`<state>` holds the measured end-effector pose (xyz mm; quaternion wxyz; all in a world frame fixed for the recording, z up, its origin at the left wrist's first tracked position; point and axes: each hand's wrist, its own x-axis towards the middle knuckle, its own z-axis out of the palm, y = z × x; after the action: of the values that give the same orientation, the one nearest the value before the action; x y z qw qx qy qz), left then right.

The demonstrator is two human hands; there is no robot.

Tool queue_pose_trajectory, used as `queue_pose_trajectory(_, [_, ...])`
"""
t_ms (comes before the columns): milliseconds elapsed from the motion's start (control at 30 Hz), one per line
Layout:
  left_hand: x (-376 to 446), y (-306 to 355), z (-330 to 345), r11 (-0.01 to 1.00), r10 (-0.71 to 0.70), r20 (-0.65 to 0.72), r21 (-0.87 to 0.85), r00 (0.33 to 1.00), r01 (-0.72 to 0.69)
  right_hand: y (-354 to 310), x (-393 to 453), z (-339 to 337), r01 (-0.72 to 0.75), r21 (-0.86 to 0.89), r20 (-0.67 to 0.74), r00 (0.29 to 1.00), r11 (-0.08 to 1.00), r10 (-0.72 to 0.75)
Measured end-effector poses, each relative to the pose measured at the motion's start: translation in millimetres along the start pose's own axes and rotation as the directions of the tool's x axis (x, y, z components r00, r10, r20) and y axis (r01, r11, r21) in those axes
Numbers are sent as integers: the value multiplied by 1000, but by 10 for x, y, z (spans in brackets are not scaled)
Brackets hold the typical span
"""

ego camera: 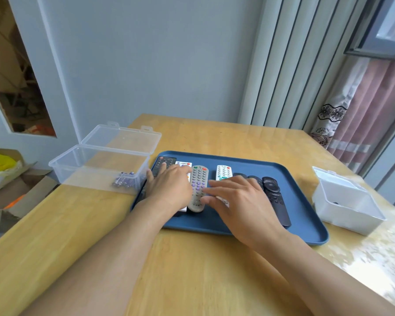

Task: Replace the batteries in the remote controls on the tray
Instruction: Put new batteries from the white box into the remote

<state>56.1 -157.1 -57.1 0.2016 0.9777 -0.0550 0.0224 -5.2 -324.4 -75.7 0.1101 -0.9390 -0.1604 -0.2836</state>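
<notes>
A blue tray [271, 169] on the wooden table carries several remotes side by side. A grey remote [198, 179] with purple buttons lies in the middle. My left hand [169, 185] rests flat over a white remote [183, 165] and a black remote [163, 161] at the tray's left. My right hand [237, 199] lies with straight fingers over another white remote [224, 172], its fingertips touching the grey remote's right edge. Black remotes [274, 192] lie to the right of that hand.
A clear open box [96, 165] at the left holds several purple batteries [123, 181]. A white open box [344, 201] stands at the right near the table edge. Cardboard boxes sit on the floor at the left. A wall and curtains are behind.
</notes>
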Motion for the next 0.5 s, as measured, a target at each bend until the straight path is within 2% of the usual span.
queue_pose_trajectory(100, [17, 12, 32, 1000, 17, -9, -25, 1000, -17, 19, 8, -64, -132, -143, 131, 980, 981, 151])
queue_pose_trajectory(200, [11, 31, 63, 999, 39, 31, 10, 999, -40, 10, -30, -50, -99, -165, 246, 959, 981, 139])
queue_pose_trajectory(367, [-2, 20, 86, 990, 62, 106, 120, 992, -74, -98, -28, -151, -101, -121, 227, 966, 987, 127])
queue_pose_trajectory(500, [-10, 12, 86, 991, 54, 101, 120, 993, -66, -182, -42, -155, -130, -203, 176, 970, 971, 167])
